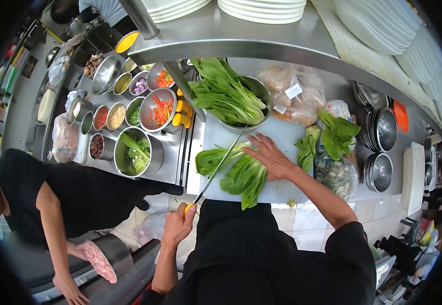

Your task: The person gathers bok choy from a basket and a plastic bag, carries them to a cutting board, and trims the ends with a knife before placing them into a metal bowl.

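Observation:
My left hand (177,223) is closed round the yellow handle of a long knife (216,170), whose blade slants up and right across the greens. Fingers spread, my right hand (272,157) rests by the stem end of a leafy green bunch (245,180); I see no object gripped in it. Another cut piece of greens (212,160) lies under and left of the blade. All this is on a white cutting board (279,190). Behind it, a metal bowl (264,94) holds a large leafy bunch (226,94).
A steel shelf (231,43) with stacked plates (261,10) overhangs the board. At left stand bowls of cut vegetables (159,109) and a pot of greens (132,152). Bagged food (337,175) and metal bowls (378,127) sit at right. A co-worker (53,203) stands at left.

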`<state>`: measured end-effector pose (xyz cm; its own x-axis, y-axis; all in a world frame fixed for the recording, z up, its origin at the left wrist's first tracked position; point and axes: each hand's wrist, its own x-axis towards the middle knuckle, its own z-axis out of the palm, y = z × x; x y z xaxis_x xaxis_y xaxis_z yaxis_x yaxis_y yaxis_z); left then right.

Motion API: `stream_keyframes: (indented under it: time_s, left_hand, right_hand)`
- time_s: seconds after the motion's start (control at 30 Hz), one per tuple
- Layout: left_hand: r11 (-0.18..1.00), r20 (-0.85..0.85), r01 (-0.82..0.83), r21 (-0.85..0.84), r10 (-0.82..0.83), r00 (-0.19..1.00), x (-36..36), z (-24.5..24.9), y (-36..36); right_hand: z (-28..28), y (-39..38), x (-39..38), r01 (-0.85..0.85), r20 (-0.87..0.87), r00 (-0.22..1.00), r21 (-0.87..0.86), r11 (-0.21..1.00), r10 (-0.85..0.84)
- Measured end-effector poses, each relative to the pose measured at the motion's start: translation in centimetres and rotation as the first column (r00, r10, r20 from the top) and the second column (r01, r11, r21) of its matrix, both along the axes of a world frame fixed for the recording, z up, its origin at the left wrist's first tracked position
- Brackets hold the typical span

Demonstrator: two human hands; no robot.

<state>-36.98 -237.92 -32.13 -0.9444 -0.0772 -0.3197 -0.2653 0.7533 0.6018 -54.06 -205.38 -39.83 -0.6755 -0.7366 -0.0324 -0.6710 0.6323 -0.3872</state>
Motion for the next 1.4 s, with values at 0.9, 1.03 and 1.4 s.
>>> stream_keyframes:
  time_s: [0.9,1.03,1.4]
  left_hand:
    - [0.877,-0.299,0.115,0.466,0.034,0.954,-7.6,-0.8,1.3]
    - [0.900,-0.314,0.126,0.417,0.013,0.949,-9.3,-0.5,0.9]
    - [0.856,-0.259,-0.066,0.513,0.228,0.939,-9.6,1.1,4.2]
  right_hand:
    - [-0.1,0.9,7.4,0.668,0.127,0.743,-0.187,0.720,-0.657]
    - [4.0,2.2,5.5,0.848,0.554,0.493,-0.479,0.227,-0.671]
    - [6.6,-9.4,-10.1,0.767,0.443,0.611,-0.536,0.352,-0.656]
